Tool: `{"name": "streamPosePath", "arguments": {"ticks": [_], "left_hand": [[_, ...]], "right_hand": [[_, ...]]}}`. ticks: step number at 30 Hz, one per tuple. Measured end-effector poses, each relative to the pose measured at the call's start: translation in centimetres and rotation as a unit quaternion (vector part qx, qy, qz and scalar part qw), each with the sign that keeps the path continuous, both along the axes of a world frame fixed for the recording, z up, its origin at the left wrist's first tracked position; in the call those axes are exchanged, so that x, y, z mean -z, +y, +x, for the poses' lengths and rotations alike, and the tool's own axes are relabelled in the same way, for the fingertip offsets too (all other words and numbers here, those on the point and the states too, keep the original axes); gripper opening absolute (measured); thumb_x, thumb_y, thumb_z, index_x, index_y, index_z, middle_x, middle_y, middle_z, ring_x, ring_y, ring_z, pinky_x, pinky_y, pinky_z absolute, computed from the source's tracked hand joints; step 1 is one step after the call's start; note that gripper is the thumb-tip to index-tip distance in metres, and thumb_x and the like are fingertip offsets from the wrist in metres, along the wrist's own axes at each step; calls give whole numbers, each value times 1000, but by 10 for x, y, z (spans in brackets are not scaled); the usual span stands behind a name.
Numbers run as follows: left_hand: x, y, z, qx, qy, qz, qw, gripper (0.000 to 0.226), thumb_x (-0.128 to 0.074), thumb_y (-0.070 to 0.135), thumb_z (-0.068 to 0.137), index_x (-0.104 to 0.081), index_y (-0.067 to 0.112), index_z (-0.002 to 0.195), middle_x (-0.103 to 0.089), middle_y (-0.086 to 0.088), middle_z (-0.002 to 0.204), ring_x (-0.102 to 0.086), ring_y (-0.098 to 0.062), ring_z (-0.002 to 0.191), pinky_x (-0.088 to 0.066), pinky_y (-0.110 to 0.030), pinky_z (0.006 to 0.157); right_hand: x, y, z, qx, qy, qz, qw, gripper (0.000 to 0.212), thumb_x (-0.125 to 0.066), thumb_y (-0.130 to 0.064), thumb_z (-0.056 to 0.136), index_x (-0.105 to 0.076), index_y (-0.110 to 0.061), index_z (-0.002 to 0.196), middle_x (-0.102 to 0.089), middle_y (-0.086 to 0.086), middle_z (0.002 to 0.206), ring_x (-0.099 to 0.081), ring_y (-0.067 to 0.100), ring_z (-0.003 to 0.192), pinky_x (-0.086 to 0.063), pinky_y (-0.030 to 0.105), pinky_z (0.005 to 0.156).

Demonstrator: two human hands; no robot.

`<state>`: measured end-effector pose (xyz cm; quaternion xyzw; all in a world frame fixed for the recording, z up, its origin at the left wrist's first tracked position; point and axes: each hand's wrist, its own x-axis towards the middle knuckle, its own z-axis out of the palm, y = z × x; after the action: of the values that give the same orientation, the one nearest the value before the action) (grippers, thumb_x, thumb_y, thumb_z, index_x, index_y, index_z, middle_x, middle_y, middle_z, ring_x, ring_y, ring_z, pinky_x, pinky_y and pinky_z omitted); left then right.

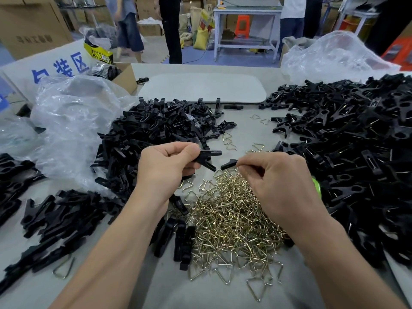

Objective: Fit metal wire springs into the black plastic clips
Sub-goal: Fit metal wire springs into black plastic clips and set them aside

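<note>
Head view: my left hand point(169, 162) pinches a black clip point(207, 158), held just above the spring pile point(231, 219). My right hand point(276, 175) is curled narrow at the pile's far edge, fingertips closed on something small, a spring I'd guess, though I can't tell. Next, I reckon: line wire up with clip. Left of the pile, a cardboard box point(124, 78) holds dark packets; plastic bags point(73, 121) sit crumpled on the table point(156, 284).

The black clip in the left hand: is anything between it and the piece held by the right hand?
Nothing visible. The black clip in the left hand and the right hand piece face each other across an open gap above the springs.
</note>
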<state>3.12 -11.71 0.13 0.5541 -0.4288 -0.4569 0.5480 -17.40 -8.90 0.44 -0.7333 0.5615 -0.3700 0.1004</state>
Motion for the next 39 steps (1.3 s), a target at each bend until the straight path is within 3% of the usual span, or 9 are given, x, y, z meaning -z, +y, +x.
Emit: {"name": "streamPosePath", "arguments": {"ticks": [9,12,16,24,27,29,31,36,39], "left_hand": [[-1,1,0,10,7,6,1000,14,-81,17,89,-84,27,79,-79,-9,78,-72,-14,65,-64,-31,73],[0,1,-1,10,21,15,1000,10,-81,16,89,-84,18,80,-79,-11,79,-71,-15,63,-64,-28,69],[1,3,-8,30,63,35,997,9,-80,15,90,-82,10,82,-78,-10,76,-70,-13,58,-57,-21,57],[2,3,-16,55,68,44,995,7,-78,11,90,-80,5,89,-77,-9,72,-68,-10,55,-56,-19,55],[2,5,-16,73,55,44,995,7,-78,12,90,-81,6,89,-77,-10,72,-67,-10,54,-54,-18,54],[1,5,-16,80,55,41,994,7,-78,13,89,-82,7,87,-77,-11,72,-67,-10,54,-54,-18,53],[0,6,-16,93,59,40,993,9,-78,14,88,-83,8,83,-77,-11,73,-66,-11,54,-54,-18,53],[-4,10,-18,128,87,46,987,17,-77,28,73,-84,13,75,-74,-8,67,-65,-9,51,-53,-17,52],[-5,11,-18,145,134,64,978,18,-74,26,72,-83,12,75,-70,-5,61,-63,-7,49,-54,-16,51]], "right_hand": [[8,-7,-2,33,-63,32,997,12,-73,-13,93,-76,-24,89,-71,0,67,-64,19,65,-54,40,60],[6,-7,-2,35,-211,86,973,18,-75,-14,93,-79,-32,90,-72,-4,66,-59,10,49,-51,29,48],[0,-7,7,-13,-415,154,896,29,-74,-2,90,-73,-26,106,-74,14,72,-65,24,59,-58,48,73],[1,-8,10,-51,-352,196,914,50,-80,-6,86,-62,-38,122,-76,11,73,-72,31,74,-52,60,100],[1,-7,10,-46,-352,204,912,56,-84,-11,83,-61,-38,128,-76,11,71,-64,45,67,-50,67,99],[0,-7,9,-54,-366,211,905,56,-84,-11,82,-63,-39,125,-76,14,72,-59,38,59,-50,71,93],[-1,-7,8,-72,-390,222,891,56,-83,-6,82,-63,-35,125,-75,17,74,-60,31,55,-54,65,87],[-1,-5,7,-105,-431,222,868,54,-87,-11,77,-67,-28,125,-74,18,73,-62,20,50,-58,22,80],[0,-3,9,-94,-440,208,869,56,-88,-39,64,-74,-26,117,-75,14,72,-67,18,55,-57,23,84]]}}
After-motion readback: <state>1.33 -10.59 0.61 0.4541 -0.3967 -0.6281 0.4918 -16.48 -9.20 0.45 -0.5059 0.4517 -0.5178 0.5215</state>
